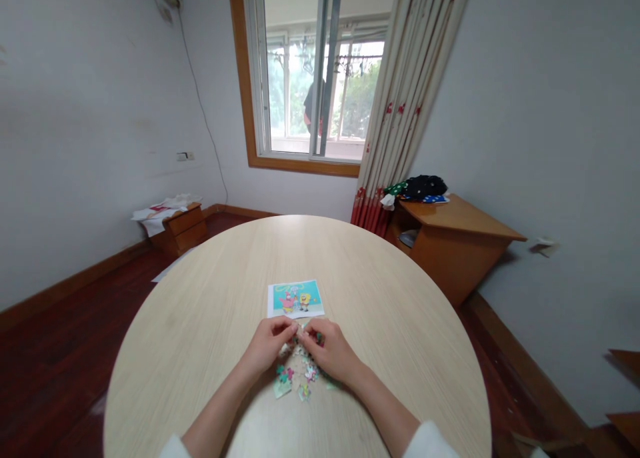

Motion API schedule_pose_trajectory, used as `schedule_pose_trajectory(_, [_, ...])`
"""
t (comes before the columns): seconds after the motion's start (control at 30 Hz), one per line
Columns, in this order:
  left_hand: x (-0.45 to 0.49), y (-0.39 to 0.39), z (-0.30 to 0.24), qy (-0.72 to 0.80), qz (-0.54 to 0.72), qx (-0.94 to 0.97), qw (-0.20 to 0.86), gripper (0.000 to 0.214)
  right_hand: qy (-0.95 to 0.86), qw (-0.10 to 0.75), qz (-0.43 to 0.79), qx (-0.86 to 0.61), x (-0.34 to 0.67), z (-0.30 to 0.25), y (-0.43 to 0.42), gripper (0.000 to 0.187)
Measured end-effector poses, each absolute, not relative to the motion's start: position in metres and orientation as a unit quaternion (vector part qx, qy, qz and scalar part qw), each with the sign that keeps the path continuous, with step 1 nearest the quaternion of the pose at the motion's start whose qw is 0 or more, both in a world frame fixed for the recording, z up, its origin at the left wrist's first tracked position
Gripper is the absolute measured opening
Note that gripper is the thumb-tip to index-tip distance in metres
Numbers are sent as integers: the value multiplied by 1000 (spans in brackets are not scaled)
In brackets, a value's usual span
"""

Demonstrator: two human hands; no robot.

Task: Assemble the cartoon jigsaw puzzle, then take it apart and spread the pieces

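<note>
Jigsaw puzzle pieces [299, 363] lie in a loose pile in front of me, several of them pink, green or pale. Over the far side of this pile, my left hand [273, 343] and my right hand [330, 348] come together with closed, pinching fingertips. Between them is a small puzzle piece, mostly hidden by the fingers. A pink and teal piece [285, 375] rests below my left hand. Just beyond the hands lies a printed picture [297, 299] of cartoon figures on a turquoise background.
All of this is on a round, light wooden table [200, 325]. A wooden cabinet [460, 228] with dark cloth [425, 187] on top stands to the right, beside a curtain [400, 105]. At the back left, a low wooden stand [185, 230] bears papers.
</note>
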State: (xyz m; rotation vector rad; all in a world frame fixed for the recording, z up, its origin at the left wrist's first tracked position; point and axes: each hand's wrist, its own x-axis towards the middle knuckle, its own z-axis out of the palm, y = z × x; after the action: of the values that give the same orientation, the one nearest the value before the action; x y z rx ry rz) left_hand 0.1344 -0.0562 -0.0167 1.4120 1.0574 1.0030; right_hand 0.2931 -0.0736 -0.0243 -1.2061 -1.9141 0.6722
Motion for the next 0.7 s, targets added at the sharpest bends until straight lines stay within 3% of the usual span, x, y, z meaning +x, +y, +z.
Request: schedule_pose_trajectory(0.7, [131, -59, -19, 424, 434, 528, 595, 36, -751, 410, 291, -427, 297, -27, -72, 21])
